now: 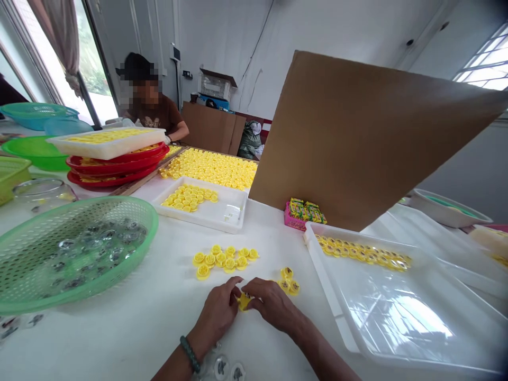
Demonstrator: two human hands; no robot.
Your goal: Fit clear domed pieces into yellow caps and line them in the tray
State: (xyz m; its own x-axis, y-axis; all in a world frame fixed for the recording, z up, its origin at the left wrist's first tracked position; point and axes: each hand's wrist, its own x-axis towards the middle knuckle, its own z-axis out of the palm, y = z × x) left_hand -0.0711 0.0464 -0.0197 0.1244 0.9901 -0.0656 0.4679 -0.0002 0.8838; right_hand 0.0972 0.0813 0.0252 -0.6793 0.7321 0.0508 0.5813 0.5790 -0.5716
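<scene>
Between my two hands, just above the white table, is a small yellow plastic piece (243, 302). My left hand (220, 307) closes on its left side, and my right hand (270, 302) pinches it from the right with fingers bent over the top. Part of the piece is hidden by my fingers. Beyond my hands lies a loose group of round yellow pieces (220, 258). Just past my right hand sit a few yellow pieces with dark printed centres (289, 286). Clear discs with dark pictures (229, 369) lie near my left wrist.
A green basket (148, 227) of clear discs stands left. White trays (238, 225) (349, 323) hold yellow pieces. A pink basket (293, 221) of small packets sits by an upright cardboard sheet (357, 143). Stacked red trays (119, 168) stand near a person (153, 114) across the table.
</scene>
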